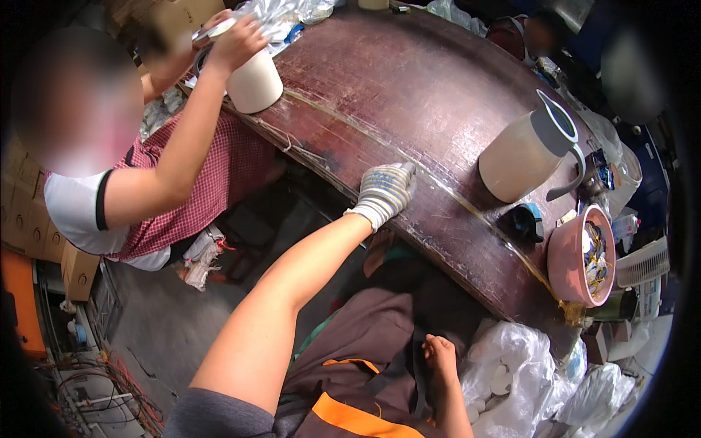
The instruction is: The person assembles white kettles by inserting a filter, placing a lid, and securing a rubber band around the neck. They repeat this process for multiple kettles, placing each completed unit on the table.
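My left hand [383,193], in a white knit glove with blue and yellow stripes, rests on the near edge of the dark red-brown table [380,80]. Its fingers are closed; a small grey tip shows by them, but I cannot make out what it is. Over my lap, beside the dark apron [365,328] with orange trim, is my bare right hand [440,355]. Its fingers curl inward, and whatever may be in them is hidden. On the right of the table stands a beige jug [511,160] with a grey collar and handle, apart from both hands.
At left, a co-worker's hands [241,44] hold clear plastic over a cream jug [254,82]. A black and blue lid-like part [523,222] and a pink tub [566,255] of small parts sit at right. Below hangs a clear bag [511,358] with white round pieces.
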A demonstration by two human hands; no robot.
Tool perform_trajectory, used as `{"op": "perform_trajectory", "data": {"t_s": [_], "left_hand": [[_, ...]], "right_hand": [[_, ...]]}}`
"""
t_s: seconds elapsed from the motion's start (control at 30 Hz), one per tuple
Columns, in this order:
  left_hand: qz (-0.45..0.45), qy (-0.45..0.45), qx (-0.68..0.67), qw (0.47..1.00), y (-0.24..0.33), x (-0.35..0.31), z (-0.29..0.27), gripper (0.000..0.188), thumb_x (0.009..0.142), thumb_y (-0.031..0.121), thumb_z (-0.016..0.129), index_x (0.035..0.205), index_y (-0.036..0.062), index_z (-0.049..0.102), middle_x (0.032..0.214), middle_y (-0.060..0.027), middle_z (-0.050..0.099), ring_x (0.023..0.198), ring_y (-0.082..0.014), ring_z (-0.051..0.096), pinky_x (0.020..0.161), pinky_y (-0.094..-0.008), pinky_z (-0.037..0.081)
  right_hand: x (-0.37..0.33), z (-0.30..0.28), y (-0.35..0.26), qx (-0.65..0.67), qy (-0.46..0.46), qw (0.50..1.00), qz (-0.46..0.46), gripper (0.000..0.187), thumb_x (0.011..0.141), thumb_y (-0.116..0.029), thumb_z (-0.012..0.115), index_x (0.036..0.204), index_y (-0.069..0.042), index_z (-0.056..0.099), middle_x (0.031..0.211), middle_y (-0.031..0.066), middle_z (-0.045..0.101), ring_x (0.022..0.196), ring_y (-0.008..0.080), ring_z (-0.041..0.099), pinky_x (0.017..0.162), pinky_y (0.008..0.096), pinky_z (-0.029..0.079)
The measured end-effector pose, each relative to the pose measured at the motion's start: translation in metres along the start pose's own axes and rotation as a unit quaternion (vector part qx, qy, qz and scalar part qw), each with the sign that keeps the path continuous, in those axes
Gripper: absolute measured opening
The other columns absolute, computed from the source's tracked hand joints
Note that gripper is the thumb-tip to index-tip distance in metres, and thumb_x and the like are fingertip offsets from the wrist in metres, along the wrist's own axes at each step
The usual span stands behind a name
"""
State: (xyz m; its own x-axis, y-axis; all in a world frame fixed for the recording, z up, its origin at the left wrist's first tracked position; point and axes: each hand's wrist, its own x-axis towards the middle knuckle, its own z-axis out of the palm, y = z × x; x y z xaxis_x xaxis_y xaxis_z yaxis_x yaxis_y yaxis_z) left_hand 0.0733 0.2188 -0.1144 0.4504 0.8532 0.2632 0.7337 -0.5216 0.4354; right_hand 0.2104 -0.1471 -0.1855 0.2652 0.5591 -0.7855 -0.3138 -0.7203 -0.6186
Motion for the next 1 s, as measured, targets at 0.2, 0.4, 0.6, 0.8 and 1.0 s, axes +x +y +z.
{"op": "perform_trajectory", "data": {"t_s": [0.2, 0.4, 0.6, 0.8, 1.0], "left_hand": [[-0.034, -0.039, 0.034, 0.998, -0.003, 0.005, -0.003, 0.02, 0.087, 0.028, 0.055, 0.096, 0.0136, 0.066, 0.088, -0.0153, 0.069, 0.083, -0.0351, 0.066, 0.074, -0.047, 0.052], [0.021, 0.038, -0.016, 0.999, -0.002, 0.002, 0.002, 0.017, 0.086, 0.025, 0.055, 0.09, 0.0093, 0.063, 0.083, -0.0158, 0.067, 0.079, -0.0363, 0.065, 0.07, -0.0491, 0.051], [0.011, 0.02, -0.01, 1.0, -0.002, 0.0, 0.002, 0.022, 0.087, 0.028, 0.054, 0.095, 0.0116, 0.066, 0.086, -0.0152, 0.068, 0.082, -0.0358, 0.065, 0.072, -0.0483, 0.051], [-0.003, 0.018, -0.021, 1.0, 0.001, 0.0, -0.003, 0.023, 0.087, 0.03, 0.054, 0.094, 0.0117, 0.065, 0.083, -0.0172, 0.068, 0.08, -0.0381, 0.065, 0.071, -0.0497, 0.051], [0.006, 0.02, -0.04, 0.999, 0.003, -0.001, -0.004, 0.019, 0.086, 0.026, 0.057, 0.092, 0.0087, 0.062, 0.079, -0.0175, 0.066, 0.075, -0.0382, 0.064, 0.068, -0.0496, 0.05]], "right_hand": [[0.012, 0.004, 0.014, 0.041, -0.003, 0.998, -0.052, 0.027, 0.09, -0.016, 0.06, 0.065, -0.007, 0.054, 0.058, 0.0028, 0.054, 0.049, 0.0097, 0.047, 0.045, 0.022, 0.033], [-0.004, 0.012, -0.019, 0.066, -0.033, 0.995, -0.069, 0.013, 0.09, -0.015, 0.061, 0.096, -0.004, 0.066, 0.064, 0.0013, 0.058, 0.045, 0.0066, 0.045, 0.041, 0.0209, 0.034], [-0.02, 0.043, -0.149, -0.087, 0.008, 0.91, -0.405, 0.03, 0.087, -0.007, 0.064, 0.116, -0.001, 0.06, 0.107, 0.006, 0.06, 0.078, 0.0104, 0.058, 0.071, 0.0244, 0.049], [-0.032, 0.039, -0.307, -0.316, 0.221, 0.652, -0.653, 0.051, 0.081, -0.001, 0.063, 0.131, -0.004, 0.051, 0.142, 0.0226, 0.044, 0.133, 0.0383, 0.041, 0.109, 0.0429, 0.033], [0.035, 0.005, -0.406, -0.451, 0.474, 0.477, -0.586, 0.06, 0.087, -0.021, 0.065, 0.141, -0.005, 0.042, 0.142, 0.0202, 0.044, 0.13, 0.0374, 0.044, 0.107, 0.0448, 0.033]]}}
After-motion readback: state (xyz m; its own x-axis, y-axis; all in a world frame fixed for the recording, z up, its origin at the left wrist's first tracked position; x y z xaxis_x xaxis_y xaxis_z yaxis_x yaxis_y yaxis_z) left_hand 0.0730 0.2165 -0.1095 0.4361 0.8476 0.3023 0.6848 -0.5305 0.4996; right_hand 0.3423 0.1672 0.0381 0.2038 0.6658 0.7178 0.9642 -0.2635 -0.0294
